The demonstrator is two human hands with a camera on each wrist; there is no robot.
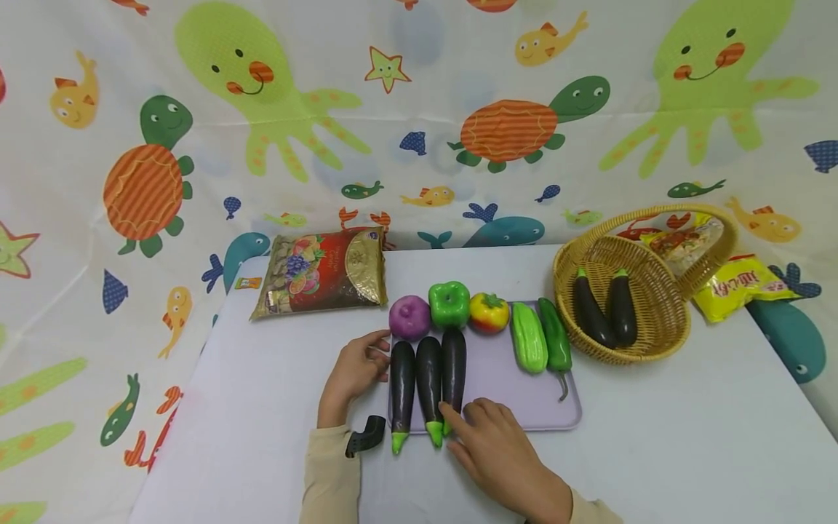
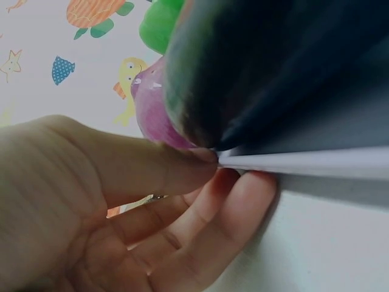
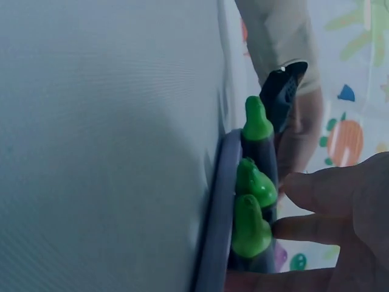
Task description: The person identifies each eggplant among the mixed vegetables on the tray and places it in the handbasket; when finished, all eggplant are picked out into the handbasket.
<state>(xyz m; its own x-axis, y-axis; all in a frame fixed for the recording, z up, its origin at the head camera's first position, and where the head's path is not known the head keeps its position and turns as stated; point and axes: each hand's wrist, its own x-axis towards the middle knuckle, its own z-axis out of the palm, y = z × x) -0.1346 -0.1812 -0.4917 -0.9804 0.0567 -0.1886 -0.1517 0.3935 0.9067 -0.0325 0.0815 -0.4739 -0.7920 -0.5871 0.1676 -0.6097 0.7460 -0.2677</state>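
Lying left on the tray [image 1: 497, 389], three eggplants [image 1: 429, 378] — dark, glossy — run near to far, green stems [image 1: 434, 434] pointing near; left hand [image 1: 353, 371] pinches the tray, right hand [image 1: 499, 447] touches the rightmost, fingers loose.

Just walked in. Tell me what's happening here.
A person is at a lilac tray with three eggplants lying side by side on its left part. The left hand pinches the tray's left edge; the right hand has its index finger at the green end of the rightmost eggplant. A pale green cucumber and a long green pepper lie farther right, beside a basket holding two other eggplants.
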